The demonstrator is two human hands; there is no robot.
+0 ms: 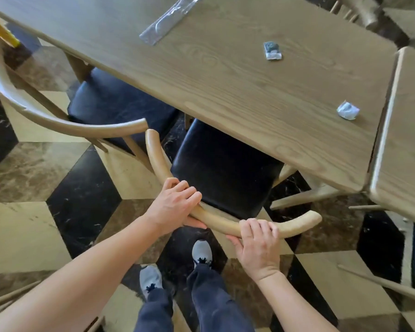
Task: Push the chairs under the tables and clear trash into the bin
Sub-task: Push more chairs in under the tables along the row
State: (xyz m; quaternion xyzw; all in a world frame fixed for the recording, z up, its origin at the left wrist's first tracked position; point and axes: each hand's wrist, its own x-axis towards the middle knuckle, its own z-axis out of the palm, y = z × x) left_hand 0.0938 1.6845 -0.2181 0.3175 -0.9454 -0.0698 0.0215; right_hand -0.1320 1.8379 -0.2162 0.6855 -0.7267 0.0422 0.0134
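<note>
On the table (225, 75), a small packet (272, 51), print seemingly illegible.

A wooden chair (225, 168) with a black seat sits partly under the table (237, 75), which carries 3 scraps (a clear wrapper (168, 19), a dark packet (272, 51), crumpled foil (347, 110)).

table (249, 87): matt grained wood | chair rail (216, 221): smooth pale wood | seat (223, 168): black leather-like | floor (82, 202): glossy marble
</note>
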